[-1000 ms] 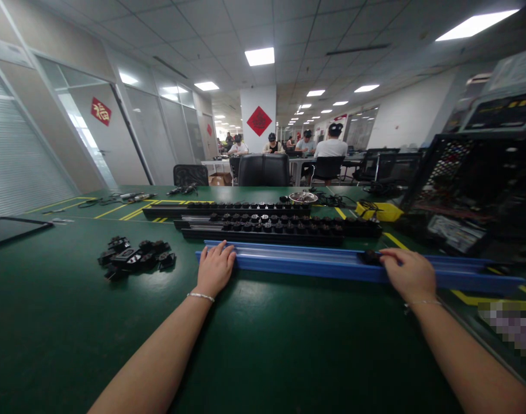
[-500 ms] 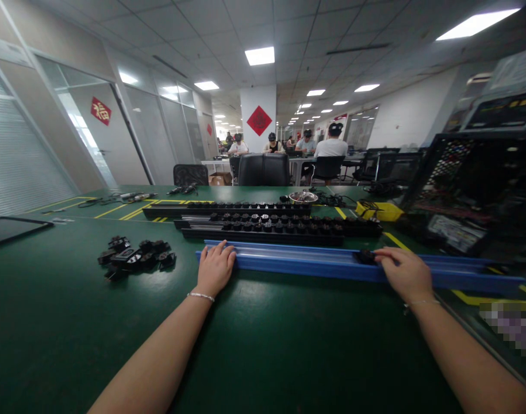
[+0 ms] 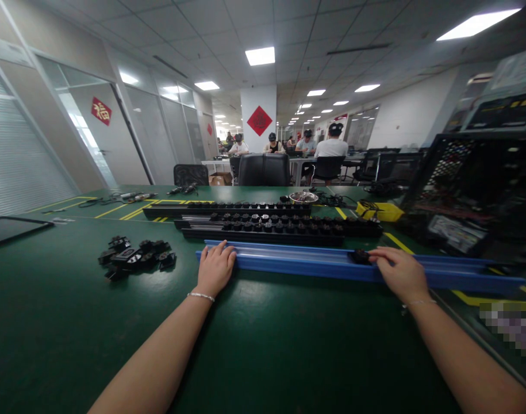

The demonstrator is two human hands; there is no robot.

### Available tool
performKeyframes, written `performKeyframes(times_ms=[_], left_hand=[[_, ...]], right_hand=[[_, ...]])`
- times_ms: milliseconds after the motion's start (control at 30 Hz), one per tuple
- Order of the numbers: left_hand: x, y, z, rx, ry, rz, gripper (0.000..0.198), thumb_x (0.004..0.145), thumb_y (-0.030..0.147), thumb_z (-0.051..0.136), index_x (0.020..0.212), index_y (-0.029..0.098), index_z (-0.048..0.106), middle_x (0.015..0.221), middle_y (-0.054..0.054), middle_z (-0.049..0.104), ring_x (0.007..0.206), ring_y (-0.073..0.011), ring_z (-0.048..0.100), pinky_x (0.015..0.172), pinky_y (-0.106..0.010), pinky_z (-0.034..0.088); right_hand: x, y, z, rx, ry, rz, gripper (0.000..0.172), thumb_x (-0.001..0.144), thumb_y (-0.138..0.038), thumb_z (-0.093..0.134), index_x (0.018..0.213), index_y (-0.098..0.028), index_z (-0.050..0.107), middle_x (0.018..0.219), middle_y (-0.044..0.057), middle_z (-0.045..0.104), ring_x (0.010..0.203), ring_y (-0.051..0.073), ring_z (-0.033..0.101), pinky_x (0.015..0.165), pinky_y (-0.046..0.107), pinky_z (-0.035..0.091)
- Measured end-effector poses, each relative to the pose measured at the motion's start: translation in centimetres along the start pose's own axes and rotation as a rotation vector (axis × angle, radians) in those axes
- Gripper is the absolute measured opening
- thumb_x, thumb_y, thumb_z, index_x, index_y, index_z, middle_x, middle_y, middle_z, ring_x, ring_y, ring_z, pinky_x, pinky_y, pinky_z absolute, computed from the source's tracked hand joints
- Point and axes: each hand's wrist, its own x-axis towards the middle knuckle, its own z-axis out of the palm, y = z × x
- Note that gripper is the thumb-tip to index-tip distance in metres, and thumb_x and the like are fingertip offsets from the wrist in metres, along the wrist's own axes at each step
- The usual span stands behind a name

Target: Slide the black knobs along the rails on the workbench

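Observation:
A long blue channel rail (image 3: 297, 263) lies across the green table in front of me. My left hand (image 3: 215, 267) rests on its left end, fingers curled over the near edge. My right hand (image 3: 398, 271) lies on the rail further right, its fingertips pressed against a small black part (image 3: 360, 256) that sits in the channel. Behind the blue rail lie three black rails (image 3: 263, 227) filled with rows of black parts.
A loose pile of black parts (image 3: 135, 257) lies to the left. A metal bowl (image 3: 303, 198), a yellow tray (image 3: 381, 211) and cables sit at the back. A black mesh case (image 3: 473, 192) stands at right, a tablet (image 3: 10, 228) at far left. Several people sit at distant desks.
My right hand has slid left along the blue rail, pushing the small black part with it. My left hand has stayed on the rail's left end.

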Motion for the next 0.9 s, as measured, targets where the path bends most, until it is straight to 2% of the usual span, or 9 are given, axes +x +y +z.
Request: performKeyframes(times_ms=[467, 900], left_hand=[[0.01, 0.03, -0.09, 0.003, 0.009, 0.002, 0.039, 0.093, 0.038, 0.03, 0.11, 0.024, 0.062, 0.13, -0.007, 0.055, 0.112, -0.0243, 0.054, 0.103, -0.046, 0.031], [0.04, 0.02, -0.04, 0.009, 0.005, 0.003, 0.04, 0.094, 0.038, 0.029, 0.111, 0.023, 0.062, 0.13, -0.007, 0.055, 0.112, -0.0244, 0.053, 0.103, -0.046, 0.03]], right_hand=[[0.01, -0.05, 0.65, 0.038, -0.008, -0.085, 0.028, 0.073, -0.034, 0.044, 0.071, -0.024, 0.07, 0.091, 0.006, 0.069, 0.096, 0.025, 0.059, 0.092, 0.047, 0.042], [-0.1, -0.49, 0.95, 0.061, -0.087, -0.061, 0.03, 0.074, -0.035, 0.045, 0.078, -0.024, 0.072, 0.1, 0.006, 0.067, 0.101, 0.025, 0.058, 0.092, 0.046, 0.043]])
